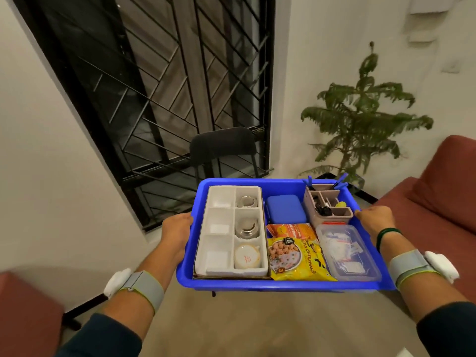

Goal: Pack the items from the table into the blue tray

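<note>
Gripping the blue rectangular plastic tray (283,286) by its side rims: left hand (177,228) curled over the left edge, right hand (376,220) curled over the right edge. Held level in front of the body.

Packed inside:
- Left: white foam divider box (219,228) holding clear glasses.
- Back middle: blue zip case (286,210).
- Back right: grey compartment organiser (327,204).
- Front middle: yellow snack packet (296,256) overlapping an orange snack packet (291,230).
- Front right: clear lidded plastic container (345,251).

Beyond, a black chair (224,148) and a green potted plant (360,119).
</note>
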### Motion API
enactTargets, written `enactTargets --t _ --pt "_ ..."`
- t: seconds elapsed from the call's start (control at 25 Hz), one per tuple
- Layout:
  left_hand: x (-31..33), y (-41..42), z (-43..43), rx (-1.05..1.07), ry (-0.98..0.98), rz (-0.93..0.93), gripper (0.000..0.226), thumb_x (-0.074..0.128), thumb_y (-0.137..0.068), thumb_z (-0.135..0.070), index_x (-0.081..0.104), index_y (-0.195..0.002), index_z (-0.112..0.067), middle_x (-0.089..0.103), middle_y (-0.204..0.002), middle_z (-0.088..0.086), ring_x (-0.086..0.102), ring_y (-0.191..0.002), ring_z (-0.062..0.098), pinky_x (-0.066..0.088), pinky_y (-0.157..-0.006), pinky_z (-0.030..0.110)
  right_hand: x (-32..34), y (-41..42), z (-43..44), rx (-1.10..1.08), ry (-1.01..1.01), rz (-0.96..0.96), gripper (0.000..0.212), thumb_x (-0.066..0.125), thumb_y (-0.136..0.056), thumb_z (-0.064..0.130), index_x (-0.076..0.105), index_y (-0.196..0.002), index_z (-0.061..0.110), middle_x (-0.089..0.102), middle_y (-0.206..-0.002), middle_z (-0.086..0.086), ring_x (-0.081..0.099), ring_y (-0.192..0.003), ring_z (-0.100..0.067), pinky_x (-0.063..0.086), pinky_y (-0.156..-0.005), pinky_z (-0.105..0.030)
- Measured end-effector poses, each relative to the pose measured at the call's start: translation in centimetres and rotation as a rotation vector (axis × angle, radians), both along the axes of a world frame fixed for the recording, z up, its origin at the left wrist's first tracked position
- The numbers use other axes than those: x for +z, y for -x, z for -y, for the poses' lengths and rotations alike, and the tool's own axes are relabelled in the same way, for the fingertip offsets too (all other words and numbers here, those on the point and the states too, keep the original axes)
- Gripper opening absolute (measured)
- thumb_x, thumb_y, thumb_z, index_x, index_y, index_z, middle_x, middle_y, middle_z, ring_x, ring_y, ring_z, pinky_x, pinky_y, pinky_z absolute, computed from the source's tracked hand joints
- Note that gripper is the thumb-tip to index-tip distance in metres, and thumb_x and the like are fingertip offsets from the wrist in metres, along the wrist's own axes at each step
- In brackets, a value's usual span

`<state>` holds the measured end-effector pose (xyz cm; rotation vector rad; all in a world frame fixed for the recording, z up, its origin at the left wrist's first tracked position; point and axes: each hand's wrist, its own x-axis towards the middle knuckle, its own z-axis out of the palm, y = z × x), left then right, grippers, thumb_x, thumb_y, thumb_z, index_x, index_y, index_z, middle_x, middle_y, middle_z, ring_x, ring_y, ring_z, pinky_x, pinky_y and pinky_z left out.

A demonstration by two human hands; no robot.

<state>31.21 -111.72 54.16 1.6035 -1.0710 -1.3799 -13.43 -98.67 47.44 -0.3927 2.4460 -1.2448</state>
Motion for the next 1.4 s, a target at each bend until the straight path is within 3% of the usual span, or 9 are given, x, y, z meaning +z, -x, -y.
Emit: enactTargets --t 0.12,0.32,0.48,0.64,0.84,0.96,1.12,1.24,1.4 --pt "-2.1 1.4 8.3 0.082 0.007 0.024 0.016 0.057 -0.086 -0.008 0.069 -0.086 0.004 0.066 -0.080 0.030 0.058 -0.066 0.030 0.052 -0.062 0.039 -1.9 2.1 12.5 0.112 -0.010 0.010 0.018 0.071 -0.081 0.019 0.074 -0.076 0.002 0.069 -0.078 -0.019 0.060 -0.069 -0.034 0.052 -0.069 -0.045" --pt "-4.4 4.3 19.0 0.143 0.026 0.090 0.021 0.055 -0.098 -0.014 0.072 -0.090 -0.022 0.075 -0.087 0.015 0.069 -0.077 0.037 0.061 -0.072 0.049 -2.3 3.8 27.9 0.216 -0.045 -0.016 0.023 0.066 -0.088 0.020 0.073 -0.084 -0.001 0.070 -0.090 -0.024 0.065 -0.087 -0.040 0.049 -0.076 -0.039" --pt "-7.1 6.6 27.2 0.183 0.002 0.087 0.016 0.056 -0.099 -0.014 0.071 -0.096 -0.017 0.074 -0.084 0.010 0.070 -0.077 0.033 0.060 -0.070 0.043 -4.3 5.4 37.9 0.240 -0.111 -0.032 0.025 0.060 -0.092 0.016 0.071 -0.087 -0.005 0.068 -0.096 -0.027 0.062 -0.087 -0.040 0.049 -0.082 -0.041" --pt "-11.8 7.9 35.6 0.194 -0.048 0.118 0.026 0.055 -0.097 -0.007 0.069 -0.079 -0.019 0.072 -0.076 0.005 0.067 -0.074 0.033 0.055 -0.066 0.034 -8.0 6.2 45.8 0.244 -0.186 -0.061 0.019 0.060 -0.092 0.017 0.072 -0.085 0.003 0.069 -0.095 -0.024 0.055 -0.079 -0.033 0.049 -0.082 -0.041" --pt "-18.8 9.1 42.1 0.201 -0.220 0.188 0.031 0.051 -0.098 -0.003 0.064 -0.073 -0.016 0.064 -0.070 0.004 0.058 -0.070 0.028 0.043 -0.060 0.027 -13.9 7.0 52.9 0.307 -0.263 -0.045 0.019 0.060 -0.094 0.008 0.073 -0.101 -0.002 0.072 -0.100 -0.027 0.065 -0.088 -0.040 0.039 -0.072 -0.030" --pt "-21.8 9.5 42.2 0.188 -0.307 0.190 0.026 0.055 -0.099 -0.004 0.076 -0.092 -0.017 0.072 -0.100 0.014 0.064 -0.096 0.036 0.047 -0.083 0.034 -17.2 7.8 52.8 0.298 -0.297 0.021 0.019 0.062 -0.092 0.009 0.074 -0.105 0.005 0.074 -0.099 -0.023 0.068 -0.091 -0.037 0.050 -0.079 -0.037" --pt "-23.5 9.7 43.1 0.213 -0.347 0.369 0.027 0.058 -0.100 -0.009 0.067 -0.125 -0.003 0.065 -0.129 0.017 0.055 -0.108 0.030 0.036 -0.108 0.039 -19.7 8.2 51.2 0.347 -0.343 0.027 0.017 0.062 -0.093 0.011 0.076 -0.102 0.010 0.075 -0.094 -0.019 0.068 -0.089 -0.035 0.050 -0.080 -0.037" --pt "-24.1 9.9 43.7 0.206 -0.361 0.396 0.031 0.055 -0.101 -0.010 0.063 -0.131 -0.004 0.062 -0.136 0.016 0.054 -0.126 0.036 0.035 -0.113 0.042 -20.0 8.1 51.5 0.322 -0.305 0.044 0.017 0.061 -0.093 0.013 0.075 -0.103 0.013 0.075 -0.097 -0.015 0.068 -0.091 -0.034 0.048 -0.081 -0.035" --pt "-23.4 10.5 42.3 0.187 -0.328 0.451 0.034 0.048 -0.104 -0.013 0.058 -0.136 -0.007 0.060 -0.137 0.014 0.055 -0.125 0.036 0.038 -0.111 0.048 -19.9 8.4 51.6 0.340 -0.303 0.068 0.012 0.062 -0.092 0.016 0.073 -0.096 0.020 0.075 -0.098 -0.016 0.068 -0.096 -0.036 0.052 -0.086 -0.039"
